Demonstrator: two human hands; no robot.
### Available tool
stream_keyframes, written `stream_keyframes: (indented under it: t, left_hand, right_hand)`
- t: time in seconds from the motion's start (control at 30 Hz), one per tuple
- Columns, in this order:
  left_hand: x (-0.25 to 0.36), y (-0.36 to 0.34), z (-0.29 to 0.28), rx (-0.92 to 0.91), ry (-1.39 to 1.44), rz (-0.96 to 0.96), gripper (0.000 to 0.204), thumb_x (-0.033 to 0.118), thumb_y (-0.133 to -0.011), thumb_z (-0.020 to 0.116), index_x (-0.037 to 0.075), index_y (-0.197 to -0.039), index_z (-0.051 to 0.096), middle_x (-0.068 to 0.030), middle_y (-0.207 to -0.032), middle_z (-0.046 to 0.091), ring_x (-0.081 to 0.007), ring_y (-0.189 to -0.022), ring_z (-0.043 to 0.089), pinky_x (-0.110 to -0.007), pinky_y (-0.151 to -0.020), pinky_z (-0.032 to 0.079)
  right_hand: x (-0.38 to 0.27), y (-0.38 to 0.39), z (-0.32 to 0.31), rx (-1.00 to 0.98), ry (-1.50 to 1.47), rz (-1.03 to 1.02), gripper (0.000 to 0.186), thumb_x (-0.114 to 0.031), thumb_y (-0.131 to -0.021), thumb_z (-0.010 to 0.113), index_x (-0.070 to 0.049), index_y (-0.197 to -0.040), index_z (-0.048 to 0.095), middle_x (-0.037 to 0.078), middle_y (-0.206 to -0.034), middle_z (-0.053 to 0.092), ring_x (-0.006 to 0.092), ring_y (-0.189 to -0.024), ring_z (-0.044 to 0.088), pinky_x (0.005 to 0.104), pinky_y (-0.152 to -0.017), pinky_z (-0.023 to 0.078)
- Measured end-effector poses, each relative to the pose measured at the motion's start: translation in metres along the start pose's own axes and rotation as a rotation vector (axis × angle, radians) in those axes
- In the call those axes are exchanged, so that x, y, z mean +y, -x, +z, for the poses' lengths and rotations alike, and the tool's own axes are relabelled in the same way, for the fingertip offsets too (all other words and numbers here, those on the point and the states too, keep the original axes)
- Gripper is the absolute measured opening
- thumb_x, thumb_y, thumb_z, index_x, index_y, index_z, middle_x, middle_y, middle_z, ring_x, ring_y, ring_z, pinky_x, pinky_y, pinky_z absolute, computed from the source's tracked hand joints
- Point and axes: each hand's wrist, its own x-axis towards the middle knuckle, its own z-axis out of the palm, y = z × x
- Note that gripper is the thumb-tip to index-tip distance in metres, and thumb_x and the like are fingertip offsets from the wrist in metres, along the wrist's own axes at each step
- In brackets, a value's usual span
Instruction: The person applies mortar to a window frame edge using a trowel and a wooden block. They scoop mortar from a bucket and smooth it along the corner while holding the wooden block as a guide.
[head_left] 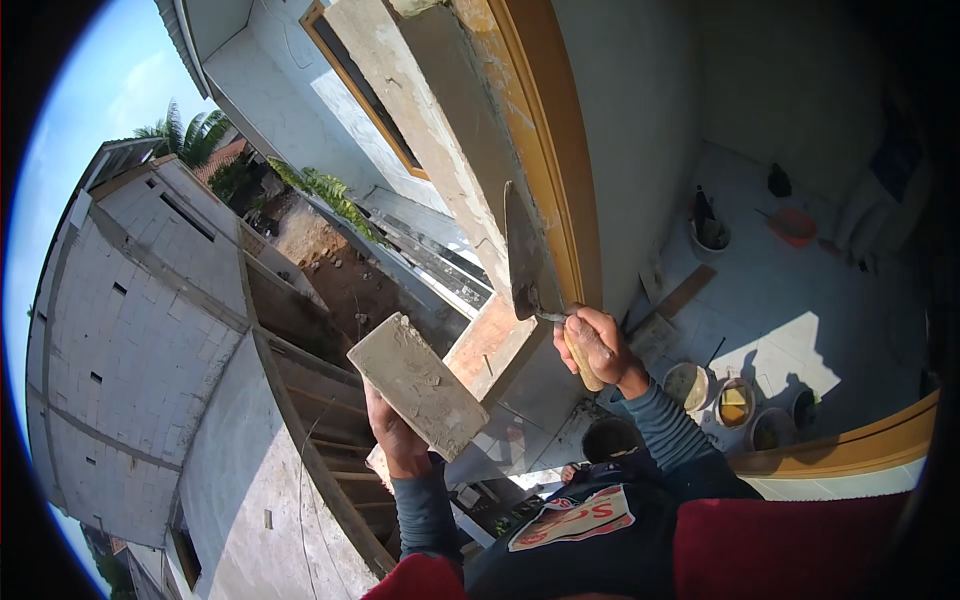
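My left hand (393,432) grips a flat rectangular board (418,385) from beneath and its near edge; grey mortar is smeared over its top. In my right hand (603,348) is the wooden handle of a pointed trowel (522,255). Its blade lies up against, or very close to, the rough plastered wall edge (450,110) beside an orange-brown wooden frame (545,120). A dark lump clings near the base of the blade. Between the two hands, below the wall edge, sits a pinkish-brown plank (490,345) with what looks like a nail on it.
Several buckets (735,402) stand on the tiled floor (770,300) down to the right. Farther back there are another bucket (710,235), a red basin (793,226) and a brown plank (688,290). A block-walled building (150,300) rises at left.
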Motion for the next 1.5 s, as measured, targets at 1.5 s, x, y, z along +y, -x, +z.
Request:
stream_keyframes:
  t: [1.5]
  left_hand:
    - [0.063,-0.143,0.295,-0.082,-2.223,1.586,0.053,0.004,-0.079,0.064,0.009,-0.132,0.058,-0.0097,-0.121,0.065,-0.0287,-0.115,0.062,-0.042,-0.098,0.049]
  right_hand:
    - [-0.008,0.065,-0.202,-0.225,-0.175,0.302,0.042,-0.041,-0.109,0.050,-0.004,-0.091,0.055,0.006,-0.069,0.057,0.0109,-0.055,0.054,0.0263,-0.051,0.044]
